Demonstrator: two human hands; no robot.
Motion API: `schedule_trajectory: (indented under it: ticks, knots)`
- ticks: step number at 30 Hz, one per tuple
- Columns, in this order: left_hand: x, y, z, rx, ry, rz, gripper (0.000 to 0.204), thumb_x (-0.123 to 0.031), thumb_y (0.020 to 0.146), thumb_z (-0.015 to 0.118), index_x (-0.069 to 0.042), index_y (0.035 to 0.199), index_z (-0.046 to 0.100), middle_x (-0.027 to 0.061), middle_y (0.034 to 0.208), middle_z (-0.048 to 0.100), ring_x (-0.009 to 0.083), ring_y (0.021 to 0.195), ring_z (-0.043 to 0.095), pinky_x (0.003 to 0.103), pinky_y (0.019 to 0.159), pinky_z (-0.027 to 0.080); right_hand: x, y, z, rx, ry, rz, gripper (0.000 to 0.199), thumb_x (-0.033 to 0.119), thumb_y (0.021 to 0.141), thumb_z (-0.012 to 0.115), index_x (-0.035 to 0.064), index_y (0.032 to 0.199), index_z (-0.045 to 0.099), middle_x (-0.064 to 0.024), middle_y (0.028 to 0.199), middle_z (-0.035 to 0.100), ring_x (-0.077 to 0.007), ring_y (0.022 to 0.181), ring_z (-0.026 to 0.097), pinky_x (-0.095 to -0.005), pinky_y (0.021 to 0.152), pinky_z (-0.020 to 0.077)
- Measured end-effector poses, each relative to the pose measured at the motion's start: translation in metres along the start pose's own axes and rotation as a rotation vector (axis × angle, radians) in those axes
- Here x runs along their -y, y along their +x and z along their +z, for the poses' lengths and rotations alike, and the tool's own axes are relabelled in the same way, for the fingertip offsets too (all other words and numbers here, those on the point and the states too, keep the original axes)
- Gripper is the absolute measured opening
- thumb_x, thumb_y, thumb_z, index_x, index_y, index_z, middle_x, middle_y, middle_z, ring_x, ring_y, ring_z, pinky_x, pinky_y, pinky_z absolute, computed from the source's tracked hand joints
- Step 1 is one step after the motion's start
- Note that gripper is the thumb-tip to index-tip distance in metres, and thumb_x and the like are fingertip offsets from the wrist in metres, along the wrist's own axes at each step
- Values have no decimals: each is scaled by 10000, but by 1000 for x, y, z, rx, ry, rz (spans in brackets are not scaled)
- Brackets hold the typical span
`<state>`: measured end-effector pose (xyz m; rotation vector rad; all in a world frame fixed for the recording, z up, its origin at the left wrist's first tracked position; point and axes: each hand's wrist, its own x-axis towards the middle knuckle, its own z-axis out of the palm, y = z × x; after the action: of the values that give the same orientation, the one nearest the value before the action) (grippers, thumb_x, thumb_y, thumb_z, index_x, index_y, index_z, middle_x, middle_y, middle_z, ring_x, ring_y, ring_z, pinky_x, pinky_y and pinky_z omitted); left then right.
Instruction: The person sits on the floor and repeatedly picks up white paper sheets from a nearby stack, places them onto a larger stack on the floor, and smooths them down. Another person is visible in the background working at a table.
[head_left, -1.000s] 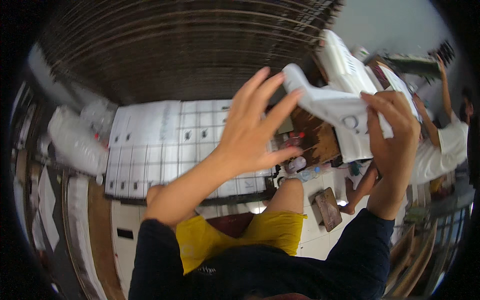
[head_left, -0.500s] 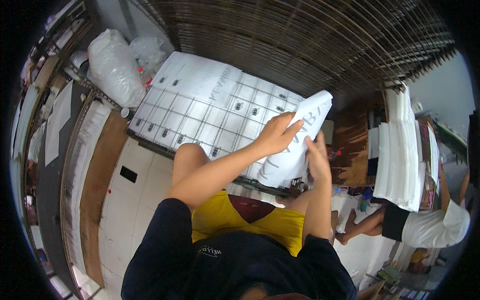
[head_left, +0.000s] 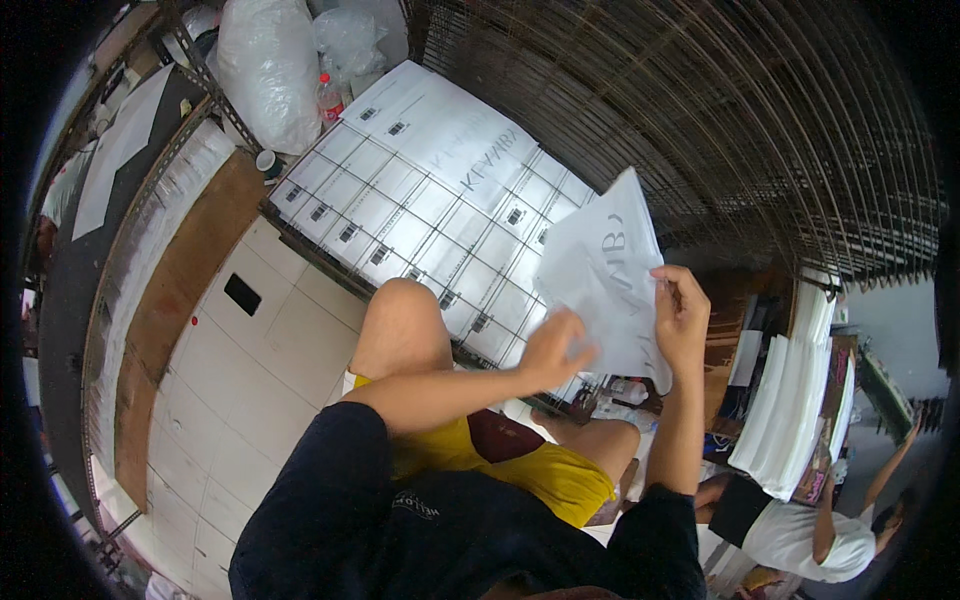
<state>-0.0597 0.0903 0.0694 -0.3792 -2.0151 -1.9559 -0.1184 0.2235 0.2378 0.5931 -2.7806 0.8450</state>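
A thin white sheet with large dark lettering hangs slightly creased over the right end of a low rack. It looks like translucent plastic, and I cannot tell whether it is a flat bag. My right hand pinches its right edge between thumb and fingers. Beside its lower left part is my left hand, blurred by motion, thumb and fingers apart and holding nothing visible. Under and left of the sheet, white printed sheets with small dark marks lie across the rack, a wire grid crossing much of them.
Tall wire racks lean over the far side. A stuffed clear plastic bag and a red-capped bottle stand far left. A dark phone-like rectangle lies on the floor. White stacks and another person are at right.
The white sheet has gone from curled between both hands to spread flatter. My left hand has come off it, moving down; my right hand has moved right along its edge. The view has shifted.
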Motion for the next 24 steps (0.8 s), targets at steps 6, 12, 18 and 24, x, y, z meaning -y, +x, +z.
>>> schedule_trajectory:
  ticks: [6,12,18,24]
  knots:
    - [1,-20,9,1185,175,329,290,-347,773,657,-73,857,608,109,905,608,355,845,600,422,698,462,68,84,17,444,43,-175,520,-119,683,435,-16,1171,582,-216,1108,587,-386,1044,567,-346,923,431]
    - [34,6,16,1223,442,191,471,-492,728,679,-83,963,669,102,1034,597,276,1001,570,430,813,424,57,170,71,402,222,-259,542,-118,664,410,-41,1168,593,-185,1143,612,-278,1051,587,-335,913,437]
    - [21,40,5,1408,458,-63,441,-435,735,684,-73,986,702,118,1086,651,306,1036,610,475,830,455,-46,198,154,47,640,353,549,-119,746,423,28,1253,576,-81,1020,638,-90,759,563,-218,674,462]
    - [31,50,15,1605,528,-173,509,-463,788,629,-97,1142,636,132,1083,643,299,968,633,515,806,469,-161,167,294,-207,839,555,566,-133,788,443,9,1335,479,-103,1159,592,-115,788,564,-217,688,454]
